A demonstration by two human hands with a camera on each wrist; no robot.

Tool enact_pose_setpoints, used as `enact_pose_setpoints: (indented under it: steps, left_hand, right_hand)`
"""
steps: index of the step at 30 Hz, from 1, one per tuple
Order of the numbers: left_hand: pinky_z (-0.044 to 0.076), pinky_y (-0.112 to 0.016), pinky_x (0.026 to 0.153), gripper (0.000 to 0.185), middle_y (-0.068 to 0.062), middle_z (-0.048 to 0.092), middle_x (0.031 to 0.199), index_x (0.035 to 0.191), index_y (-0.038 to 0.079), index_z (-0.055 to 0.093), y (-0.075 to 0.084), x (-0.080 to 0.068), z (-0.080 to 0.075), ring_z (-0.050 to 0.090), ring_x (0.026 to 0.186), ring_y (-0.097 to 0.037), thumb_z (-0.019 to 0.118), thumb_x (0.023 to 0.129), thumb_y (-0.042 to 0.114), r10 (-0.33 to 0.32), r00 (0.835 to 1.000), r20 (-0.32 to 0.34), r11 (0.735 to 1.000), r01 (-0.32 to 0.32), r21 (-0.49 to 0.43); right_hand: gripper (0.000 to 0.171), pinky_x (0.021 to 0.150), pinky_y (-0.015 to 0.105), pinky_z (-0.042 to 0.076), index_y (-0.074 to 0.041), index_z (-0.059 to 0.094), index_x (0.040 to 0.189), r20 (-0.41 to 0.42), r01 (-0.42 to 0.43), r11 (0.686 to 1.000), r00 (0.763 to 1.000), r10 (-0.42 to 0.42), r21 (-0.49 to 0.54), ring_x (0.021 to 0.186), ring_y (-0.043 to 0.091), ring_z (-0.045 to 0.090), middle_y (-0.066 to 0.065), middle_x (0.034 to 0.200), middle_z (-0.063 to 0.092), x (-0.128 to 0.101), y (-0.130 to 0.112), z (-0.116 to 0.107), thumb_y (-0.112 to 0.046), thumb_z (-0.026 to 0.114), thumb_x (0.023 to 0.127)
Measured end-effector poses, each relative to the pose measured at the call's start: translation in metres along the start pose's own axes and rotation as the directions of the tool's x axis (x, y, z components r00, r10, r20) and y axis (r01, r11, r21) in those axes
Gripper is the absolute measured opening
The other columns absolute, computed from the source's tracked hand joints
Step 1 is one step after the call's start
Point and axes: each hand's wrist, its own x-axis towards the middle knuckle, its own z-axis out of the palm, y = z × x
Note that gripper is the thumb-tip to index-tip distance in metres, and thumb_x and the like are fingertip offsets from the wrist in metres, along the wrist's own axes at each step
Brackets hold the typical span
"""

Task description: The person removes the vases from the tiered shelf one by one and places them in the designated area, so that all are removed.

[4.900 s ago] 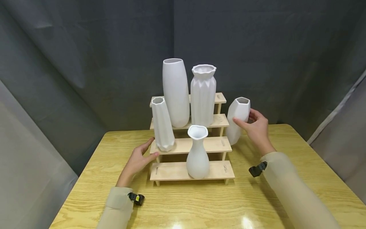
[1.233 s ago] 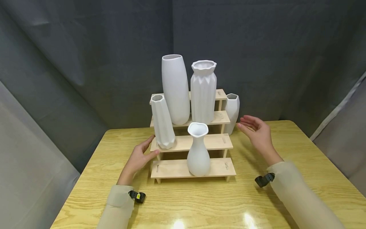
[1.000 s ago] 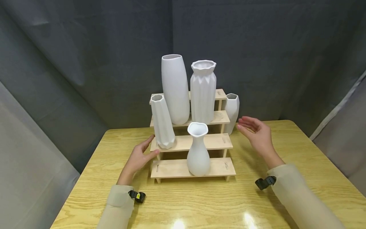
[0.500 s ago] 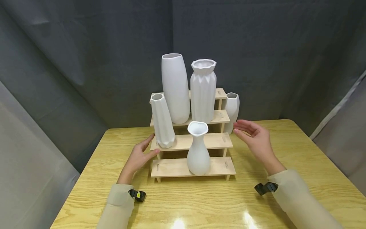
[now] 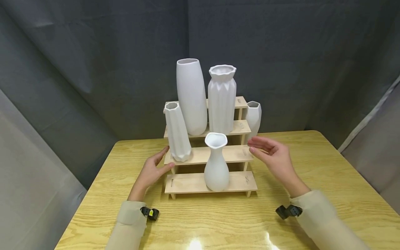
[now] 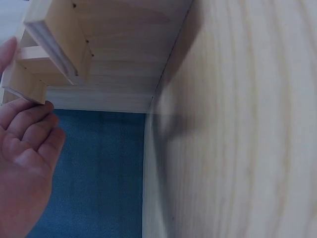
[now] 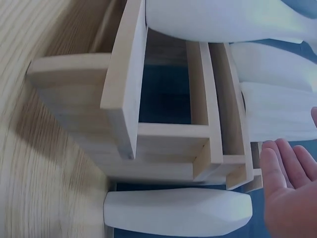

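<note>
Dark drapes back a wooden table (image 5: 328,180). Right hand (image 5: 275,158), fingers loosely spread and holding nothing, hovers at the stepped rack's (image 5: 231,154) right end; the upright faceted vase (image 5: 253,118) stands just beyond its fingertips. Left hand (image 5: 150,172), fingers straight, rests against the rack's left end.

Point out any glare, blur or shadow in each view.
Head view: two bright glare spots on the glossy table near its front edge; vases sharp. Left wrist view: table grain soft and blurred, with a dark shadow beside the wooden stand. Right wrist view: table streaked with blur, right hand soft.
</note>
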Motion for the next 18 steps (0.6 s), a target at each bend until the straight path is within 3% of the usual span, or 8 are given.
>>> enact_pose_setpoints:
  steps: [11, 18]
  left_hand:
    - [0.020, -0.049, 0.117, 0.070, -0.016, 0.029, 0.157, 0.153, 0.003, 0.032, -0.001, -0.001, -0.001, 0.024, 0.145, -0.030, 0.069, 0.095, 0.018, -0.001, 1.000, 0.012, 1.000, 0.002, -0.004]
    - [0.020, -0.049, 0.117, 0.070, -0.019, 0.029, 0.157, 0.152, -0.003, 0.030, -0.001, 0.000, -0.001, 0.024, 0.145, -0.031, 0.067, 0.096, 0.016, 0.021, 1.000, 0.015, 1.000, -0.021, -0.006]
  right_hand:
    - [0.041, 0.089, 0.028, 0.054, 0.010, 0.060, 0.126, 0.084, 0.013, 0.999, 0.996, -0.016, 0.036, 0.109, 0.020, 0.066, 0.021, 0.120, 0.066, -0.006, -0.010, 0.014, -0.005, 0.073, 0.090]
    - [0.036, 0.087, 0.033, 0.055, 0.008, 0.063, 0.123, 0.146, 0.023, 0.996, 0.989, -0.036, 0.092, 0.109, 0.024, 0.065, 0.025, 0.119, 0.065, -0.008, -0.011, 0.023, 0.002, 0.072, 0.089]
